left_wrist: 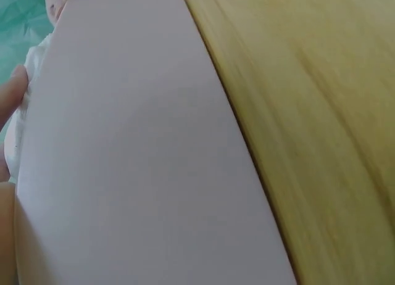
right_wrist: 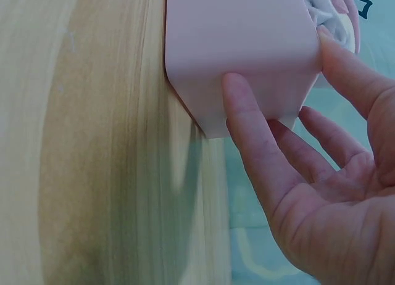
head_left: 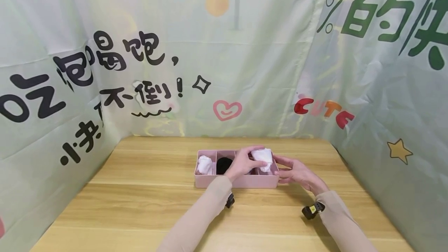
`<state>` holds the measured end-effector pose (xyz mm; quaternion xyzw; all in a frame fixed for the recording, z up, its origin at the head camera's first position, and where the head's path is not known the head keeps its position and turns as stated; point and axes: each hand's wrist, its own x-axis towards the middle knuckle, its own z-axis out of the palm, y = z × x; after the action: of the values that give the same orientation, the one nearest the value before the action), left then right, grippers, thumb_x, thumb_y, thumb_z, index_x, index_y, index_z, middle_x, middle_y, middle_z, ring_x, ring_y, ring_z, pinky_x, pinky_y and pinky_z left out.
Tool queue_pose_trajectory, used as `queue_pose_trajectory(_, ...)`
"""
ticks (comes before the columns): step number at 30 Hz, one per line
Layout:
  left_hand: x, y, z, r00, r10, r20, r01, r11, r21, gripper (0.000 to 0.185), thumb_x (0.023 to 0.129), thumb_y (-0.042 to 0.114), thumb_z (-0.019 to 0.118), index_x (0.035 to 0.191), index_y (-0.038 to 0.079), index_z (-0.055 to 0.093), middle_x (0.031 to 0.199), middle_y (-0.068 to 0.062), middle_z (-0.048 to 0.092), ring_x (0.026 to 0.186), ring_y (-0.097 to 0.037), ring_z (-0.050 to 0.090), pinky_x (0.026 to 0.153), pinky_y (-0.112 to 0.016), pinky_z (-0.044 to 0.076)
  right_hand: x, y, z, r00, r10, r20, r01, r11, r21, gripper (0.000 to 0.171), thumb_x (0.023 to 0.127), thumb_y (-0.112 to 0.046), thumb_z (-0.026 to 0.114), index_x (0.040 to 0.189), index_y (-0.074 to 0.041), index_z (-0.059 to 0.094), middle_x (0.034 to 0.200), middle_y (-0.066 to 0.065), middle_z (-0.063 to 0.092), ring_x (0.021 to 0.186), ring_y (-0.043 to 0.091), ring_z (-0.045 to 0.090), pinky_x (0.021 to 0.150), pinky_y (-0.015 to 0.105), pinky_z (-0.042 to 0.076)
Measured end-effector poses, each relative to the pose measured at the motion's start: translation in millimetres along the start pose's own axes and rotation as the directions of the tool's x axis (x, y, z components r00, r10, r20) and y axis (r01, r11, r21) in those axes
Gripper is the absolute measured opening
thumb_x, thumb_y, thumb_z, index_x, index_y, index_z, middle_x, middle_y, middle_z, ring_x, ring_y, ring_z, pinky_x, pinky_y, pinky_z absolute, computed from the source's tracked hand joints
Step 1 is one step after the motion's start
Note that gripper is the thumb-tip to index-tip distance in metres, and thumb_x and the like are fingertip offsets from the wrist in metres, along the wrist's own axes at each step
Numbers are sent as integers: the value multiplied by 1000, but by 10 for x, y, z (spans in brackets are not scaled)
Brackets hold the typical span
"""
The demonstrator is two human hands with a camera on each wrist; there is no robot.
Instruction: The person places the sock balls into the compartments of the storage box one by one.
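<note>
A long pink divided box (head_left: 255,182) stands on the table. My left hand (head_left: 242,163) reaches over it and pinches a white cloth bundle (head_left: 264,156) between thumb and fingers, at the rightmost compartment. My right hand (head_left: 299,173) rests its spread, fairly straight fingers against the box's right end; in the right wrist view, fingertips (right_wrist: 234,84) touch the end wall and the rim. Another white cloth bundle (head_left: 205,165) lies in the leftmost compartment, and a black one (head_left: 223,164) in the compartment beside it. My left hand hides most of the compartment between the black and held bundles.
The wooden table (head_left: 140,205) extends around the box on all sides. Printed fabric sheets (head_left: 168,18) hang as walls behind it and at both sides. A small black device (head_left: 312,210) is strapped to my right wrist, another (head_left: 229,200) to my left.
</note>
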<state>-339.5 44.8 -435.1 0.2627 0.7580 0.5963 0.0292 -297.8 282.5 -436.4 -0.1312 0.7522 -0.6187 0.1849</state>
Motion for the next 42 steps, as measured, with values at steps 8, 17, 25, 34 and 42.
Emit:
queue_pose_trajectory(8,-13,-3,49,999,-26,32,24,999,38,44,88,13,74,129,21,65,127,-7,64,85,-7,63,68,-20,54,7,38,-12,1000,10,-13,-10,1000,-14,79,93,-12,67,155,0,20,158,29,19,132,42,47,92,48,54)
queue_pose_trajectory(17,-23,-17,34,999,-20,37,16,995,103,37,90,15,72,126,25,68,116,0,70,81,-2,62,69,-19,52,26,40,-12,1000,19,-17,-19,1000,-12,80,92,-13,68,155,0,20,159,28,19,133,42,45,92,49,54)
queue_pose_trajectory(25,-33,-17,17,997,-62,49,55,990,132,33,94,20,67,125,29,68,118,1,70,86,-9,59,70,-23,50,24,23,-12,1000,4,1,-4,1000,-5,76,94,-8,65,155,0,21,156,32,24,131,42,48,92,49,53)
queue_pose_trajectory(34,-10,-43,-28,1000,-6,18,4,992,124,35,95,8,63,128,19,66,129,-2,66,113,-18,60,91,-27,49,34,29,1,1000,-4,8,4,1000,-9,74,94,-5,62,155,1,20,157,31,21,134,47,42,93,49,53)
queue_pose_trajectory(42,-26,-28,-137,1000,3,-11,-3,1000,-11,32,95,10,63,126,18,66,125,-11,67,114,-18,64,93,-27,52,20,34,-17,1000,-4,3,4,1000,-5,76,94,-7,64,155,1,20,157,31,22,134,45,43,93,48,53)
